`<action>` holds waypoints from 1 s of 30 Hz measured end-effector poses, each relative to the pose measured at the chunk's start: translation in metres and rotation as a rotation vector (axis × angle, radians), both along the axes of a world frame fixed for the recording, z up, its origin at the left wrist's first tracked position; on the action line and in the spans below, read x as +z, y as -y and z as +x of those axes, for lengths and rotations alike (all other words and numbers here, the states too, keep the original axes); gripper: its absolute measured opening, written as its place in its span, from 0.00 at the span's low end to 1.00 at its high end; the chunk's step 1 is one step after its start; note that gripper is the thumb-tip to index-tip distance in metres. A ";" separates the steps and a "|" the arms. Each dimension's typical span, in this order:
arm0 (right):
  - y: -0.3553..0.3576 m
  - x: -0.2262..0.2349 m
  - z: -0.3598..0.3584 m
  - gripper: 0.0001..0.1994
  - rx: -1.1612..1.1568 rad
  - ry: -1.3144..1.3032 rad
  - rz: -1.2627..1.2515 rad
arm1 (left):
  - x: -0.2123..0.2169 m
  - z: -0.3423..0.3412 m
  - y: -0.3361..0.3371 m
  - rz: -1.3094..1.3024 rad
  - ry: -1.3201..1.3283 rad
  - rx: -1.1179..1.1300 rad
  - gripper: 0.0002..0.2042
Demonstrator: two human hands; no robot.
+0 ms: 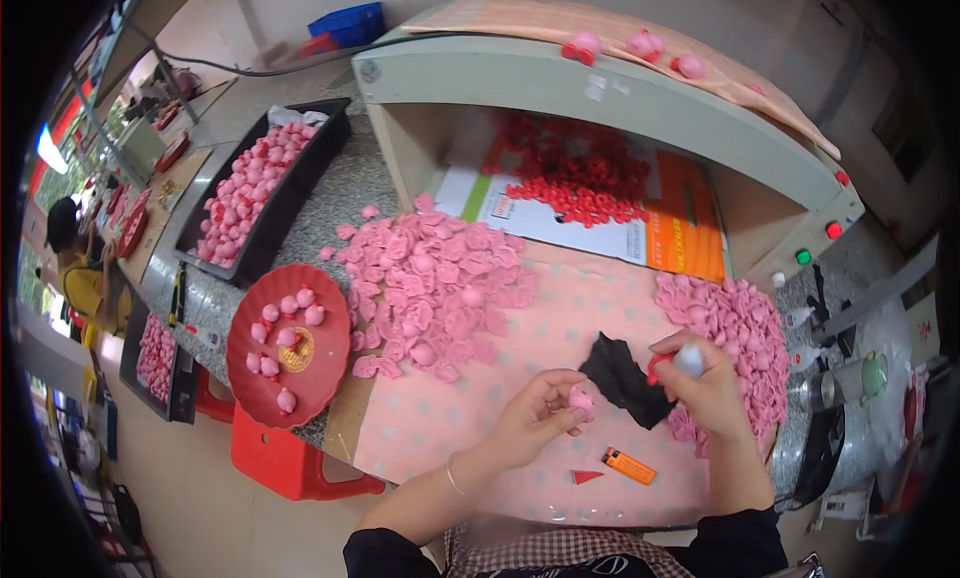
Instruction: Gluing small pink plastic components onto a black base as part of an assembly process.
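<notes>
My left hand [540,415] pinches a small rounded pink piece [581,402] between thumb and fingers, above the dotted pink cloth. Just to the right, my right hand [705,383] is closed around a small whitish bottle [689,360]. A little red piece [657,369] shows at that hand's fingertips. Between the hands lies a crumpled black cloth [627,380]. Nearer to me, an orange lighter [630,466] and a small red triangular scrap [586,476] rest on the cloth.
Heaps of soft pink pieces [440,288] [735,343] flank the cloth. Red parts [580,173] fill the shelf beyond. At left stand a red plate [245,378] with several pink balls and a black tray [330,128] of pink balls. A co-worker [85,283] sits far left.
</notes>
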State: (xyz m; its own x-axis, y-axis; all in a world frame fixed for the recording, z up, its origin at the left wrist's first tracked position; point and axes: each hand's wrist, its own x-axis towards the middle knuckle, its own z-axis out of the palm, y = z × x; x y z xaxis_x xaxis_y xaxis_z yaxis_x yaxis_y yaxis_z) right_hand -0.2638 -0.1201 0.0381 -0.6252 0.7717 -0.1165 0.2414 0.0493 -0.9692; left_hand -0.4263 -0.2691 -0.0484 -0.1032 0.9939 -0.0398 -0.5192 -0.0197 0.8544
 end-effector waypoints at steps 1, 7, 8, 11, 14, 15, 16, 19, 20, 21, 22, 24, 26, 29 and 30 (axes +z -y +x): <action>0.004 -0.013 0.012 0.07 0.032 -0.033 0.002 | -0.009 0.012 -0.008 0.037 -0.007 0.007 0.14; -0.016 -0.055 0.052 0.09 0.191 -0.158 0.319 | -0.018 0.049 -0.047 0.244 -0.212 -0.064 0.15; -0.018 -0.056 0.055 0.09 0.232 -0.160 0.394 | -0.018 0.054 -0.049 0.240 -0.211 -0.072 0.15; -0.019 -0.058 0.063 0.09 0.273 -0.176 0.383 | -0.015 0.065 -0.054 0.254 -0.285 -0.050 0.16; -0.017 -0.062 0.067 0.10 0.178 -0.194 0.192 | -0.012 0.070 -0.057 0.154 -0.361 -0.039 0.17; -0.017 -0.066 0.068 0.10 0.177 -0.193 0.190 | -0.011 0.070 -0.058 0.165 -0.378 -0.029 0.18; -0.017 -0.070 0.068 0.10 0.176 -0.201 0.201 | -0.011 0.071 -0.060 0.176 -0.395 -0.019 0.19; -0.017 -0.077 0.066 0.09 0.122 -0.255 -0.052 | -0.012 0.071 -0.063 0.113 -0.408 0.026 0.18; -0.018 -0.080 0.065 0.09 0.065 -0.297 -0.309 | -0.014 0.071 -0.065 0.112 -0.406 0.025 0.18; -0.020 -0.083 0.062 0.09 0.063 -0.296 -0.311 | -0.016 0.072 -0.068 0.083 -0.385 0.064 0.16; -0.022 -0.087 0.060 0.07 0.052 -0.304 -0.333 | -0.018 0.072 -0.070 0.053 -0.362 0.102 0.14; -0.025 -0.095 0.055 0.06 0.037 -0.311 -0.360 | -0.025 0.071 -0.074 0.030 -0.367 0.121 0.13; -0.030 -0.102 0.050 0.05 0.028 -0.348 -0.407 | -0.031 0.070 -0.078 0.005 -0.372 0.139 0.11; -0.037 -0.107 0.046 0.05 0.065 -0.287 -0.391 | -0.037 0.069 -0.083 -0.017 -0.419 0.196 0.11; -0.038 -0.108 0.045 0.05 0.063 -0.287 -0.395 | -0.040 0.069 -0.084 -0.040 -0.444 0.198 0.11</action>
State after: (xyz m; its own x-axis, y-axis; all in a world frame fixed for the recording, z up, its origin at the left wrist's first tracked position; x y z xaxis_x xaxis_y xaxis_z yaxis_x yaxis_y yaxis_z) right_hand -0.2191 -0.0821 -0.0704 -0.7194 0.6625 -0.2090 -0.0294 -0.3296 -0.9437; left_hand -0.3575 -0.1854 -0.0882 -0.3055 0.9521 0.0129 -0.0944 -0.0438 0.9946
